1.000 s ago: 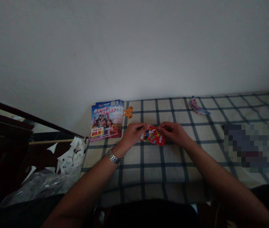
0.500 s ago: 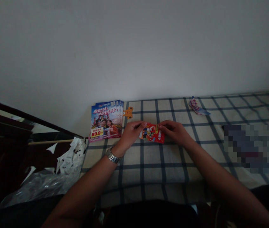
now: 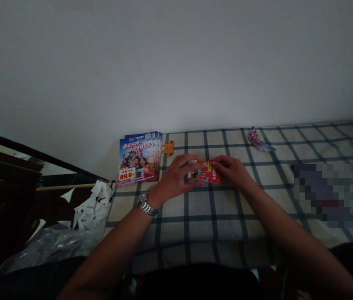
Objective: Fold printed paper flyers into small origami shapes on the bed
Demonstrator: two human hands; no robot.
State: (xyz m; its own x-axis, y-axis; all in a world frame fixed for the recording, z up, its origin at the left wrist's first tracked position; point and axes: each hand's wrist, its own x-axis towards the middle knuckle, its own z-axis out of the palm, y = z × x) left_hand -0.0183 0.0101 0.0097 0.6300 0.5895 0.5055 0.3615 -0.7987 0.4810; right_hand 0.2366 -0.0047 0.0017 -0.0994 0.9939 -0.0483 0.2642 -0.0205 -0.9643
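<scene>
A pale wall [image 3: 176, 62] filled the upper part of the view. Below it spread a cloth [image 3: 189, 233], off-white with dark checks. Beyond its left edge lay a clear plastic bag [image 3: 54, 241], with torn white paper [image 3: 92, 208] on and around it. On the cloth's right side, pixelation covered a dark object [image 3: 326, 196], too masked to identify. The flyers [image 3: 140, 160] lay in an overlapping pile at the cloth's left end, the top one reading 89.9. The left hand [image 3: 178, 175] had its thumb and fingers apart about the left end of the red card [image 3: 207, 176]; whether it gripped, I could not tell. The right hand [image 3: 231, 168] pinched the card's right end. The card was between the hands, above the middle of the cloth. A crumpled paper [image 3: 256, 139] lay near the wall, farther right. A metal watch [image 3: 147, 204] circled the left wrist. Just beside the flyers was an orange bear [image 3: 168, 148].
</scene>
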